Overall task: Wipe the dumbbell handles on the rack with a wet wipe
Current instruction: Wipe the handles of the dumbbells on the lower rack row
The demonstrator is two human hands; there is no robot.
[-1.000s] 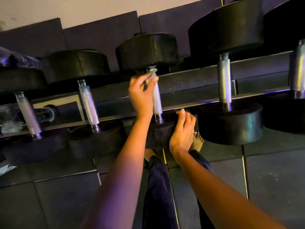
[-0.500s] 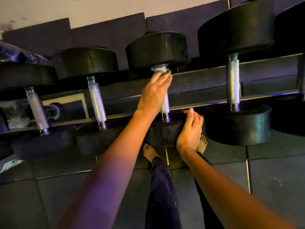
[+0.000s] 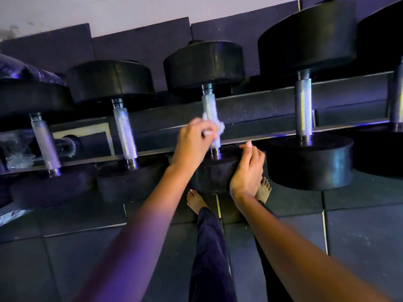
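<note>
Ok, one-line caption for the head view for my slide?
Left hand presses a wet wipe to a racked dumbbell's knurled handle; right hand rests on its near weight.

gym, racked dumbbells [image 3: 202, 68], rubber floor tiles [image 3: 359, 236]

black rubber dumbbell heads [image 3: 204, 66], silver knurled handles [image 3: 125, 131], a white wet wipe [image 3: 218, 126], a black rack [image 3: 250, 110], dark grey floor tiles [image 3: 359, 236], and navy trousers [image 3: 210, 253].
</note>
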